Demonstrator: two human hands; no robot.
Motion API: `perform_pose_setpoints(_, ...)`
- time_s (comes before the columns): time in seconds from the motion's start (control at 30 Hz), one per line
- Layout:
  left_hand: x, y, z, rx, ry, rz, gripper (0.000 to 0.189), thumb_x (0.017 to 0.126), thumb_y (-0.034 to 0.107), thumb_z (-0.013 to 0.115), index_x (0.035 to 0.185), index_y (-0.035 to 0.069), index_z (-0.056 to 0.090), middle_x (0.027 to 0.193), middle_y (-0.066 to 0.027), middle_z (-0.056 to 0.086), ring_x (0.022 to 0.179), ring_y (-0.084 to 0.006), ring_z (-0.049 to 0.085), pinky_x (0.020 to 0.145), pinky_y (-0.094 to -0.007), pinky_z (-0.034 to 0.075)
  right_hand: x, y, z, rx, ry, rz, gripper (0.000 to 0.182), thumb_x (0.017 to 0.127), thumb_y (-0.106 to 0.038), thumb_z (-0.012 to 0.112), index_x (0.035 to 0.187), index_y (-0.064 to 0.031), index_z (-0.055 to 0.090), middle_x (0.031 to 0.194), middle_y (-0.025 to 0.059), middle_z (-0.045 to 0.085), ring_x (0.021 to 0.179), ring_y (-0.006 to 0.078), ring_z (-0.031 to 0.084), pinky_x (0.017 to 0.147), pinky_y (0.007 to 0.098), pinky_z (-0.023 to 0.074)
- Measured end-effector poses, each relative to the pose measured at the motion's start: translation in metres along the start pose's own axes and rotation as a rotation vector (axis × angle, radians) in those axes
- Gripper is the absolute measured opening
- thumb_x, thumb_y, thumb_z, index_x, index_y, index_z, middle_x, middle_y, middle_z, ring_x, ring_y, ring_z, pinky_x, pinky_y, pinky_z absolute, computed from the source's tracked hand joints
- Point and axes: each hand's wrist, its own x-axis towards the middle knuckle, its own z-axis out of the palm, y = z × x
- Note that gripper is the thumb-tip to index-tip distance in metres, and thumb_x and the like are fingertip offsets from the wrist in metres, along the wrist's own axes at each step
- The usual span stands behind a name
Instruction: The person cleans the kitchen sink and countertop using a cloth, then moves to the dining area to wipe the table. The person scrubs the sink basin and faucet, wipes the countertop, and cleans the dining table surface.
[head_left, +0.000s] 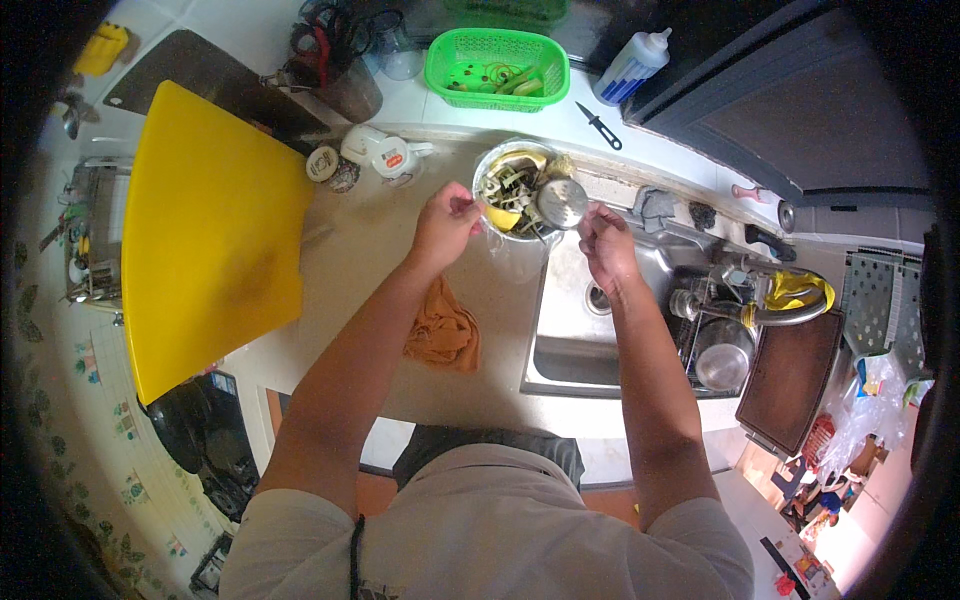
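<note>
A round tub lined with a clear plastic bag (517, 251) stands at the back of the counter, by the sink's corner. Vegetable scraps (511, 184) and yellow rind pieces (502, 218) fill it, with a round metal strainer or lid (562, 203) lying over its right side. My left hand (448, 225) is at the tub's left rim, fingers pinched on the bag's edge. On the right, my right hand (604, 238) has curled fingers close to the metal piece; whether it grips the bag's edge there is not clear. An orange cloth (444, 330) lies nearer my body.
A steel sink (574, 360) with a faucet (787, 311) is at the right. A yellow board (217, 240) stands at the left, near a white teapot (390, 156). Behind are a green basket (495, 97), a small knife (600, 126) and a squeeze bottle (631, 67).
</note>
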Motion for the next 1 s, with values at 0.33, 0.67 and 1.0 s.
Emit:
perform_pose_setpoints(0.33,0.002,-0.003,0.001,-0.02,-0.003,0.025,0.017,0.098,0.014,0.07,0.097,0.003,0.058,0.079,-0.0049,0.067,0.066,-0.0112,0.064,0.059,-0.0264,0.053,0.001,0.004,-0.005,-0.085,0.09,-0.007,0.011,0.105,-0.012,0.056,0.094,-0.0128,0.061,0.072,-0.0043,0.05,0.061,0.0084,0.041,0.053,0.0243,0.0302)
perform_pose_setpoints(0.67,0.001,-0.005,0.003,-0.023,-0.002,0.025,0.017,0.097,0.013,0.071,0.097,0.002,0.058,0.079,-0.0057,0.067,0.065,-0.0125,0.065,0.059,-0.0278,0.054,-0.005,-0.001,-0.012,0.022,-0.037,-0.001,0.012,0.104,-0.009,0.052,0.095,-0.0115,0.059,0.071,-0.0035,0.048,0.062,0.0089,0.04,0.053,0.0235,0.0301)
perform_pose_setpoints(1.0,-0.001,-0.003,0.002,-0.033,0.008,-0.004,0.016,0.097,0.013,0.07,0.098,0.002,0.059,0.083,-0.0057,0.068,0.068,-0.0129,0.065,0.06,-0.0283,0.056,0.002,0.001,-0.007,-0.151,-0.011,-0.026,0.012,0.105,-0.011,0.056,0.095,-0.0118,0.062,0.071,-0.0039,0.048,0.063,0.0087,0.041,0.054,0.0238,0.0299)
